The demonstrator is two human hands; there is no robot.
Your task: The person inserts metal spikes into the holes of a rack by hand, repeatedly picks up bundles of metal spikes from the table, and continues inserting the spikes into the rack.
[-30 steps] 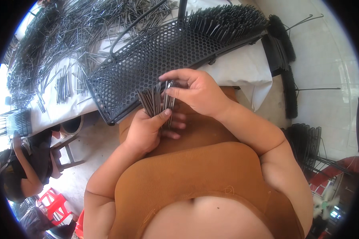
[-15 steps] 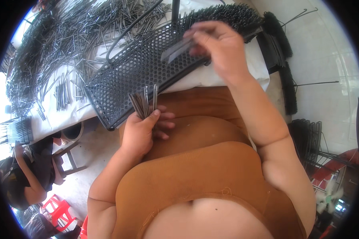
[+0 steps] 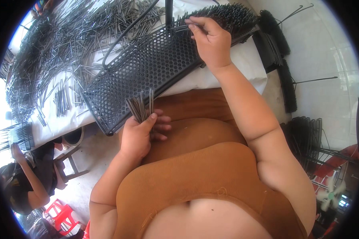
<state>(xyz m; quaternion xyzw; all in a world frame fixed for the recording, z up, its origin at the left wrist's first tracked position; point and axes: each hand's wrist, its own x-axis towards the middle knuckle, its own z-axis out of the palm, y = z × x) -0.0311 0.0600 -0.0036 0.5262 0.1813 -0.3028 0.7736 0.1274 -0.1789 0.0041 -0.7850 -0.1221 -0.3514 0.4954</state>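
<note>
A bundle of thin grey strips (image 3: 138,107) stands up out of my left hand (image 3: 137,129), which is closed around it near the panel's front corner. In front of me a black perforated panel (image 3: 143,69) lies slantwise on the table. Its far right part carries a dense row of upright dark strips (image 3: 229,18). At the edge of that row, my right hand (image 3: 214,40) pinches one or more grey strips (image 3: 182,28), their tips close to the panel's holes. Whether those tips have entered a hole I cannot tell.
Loose strips (image 3: 87,36) are heaped over the white-covered table (image 3: 239,75) beyond the panel. A black post (image 3: 168,18) rises by the panel's far edge. Dark brush-like pieces (image 3: 277,36) stand to the right. A person (image 3: 28,183) sits at the left near a red stool (image 3: 62,217).
My right hand has moved up and left, bringing its strips from above the panel to the edge of the upright row. My left hand keeps its bundle in nearly the same place.
</note>
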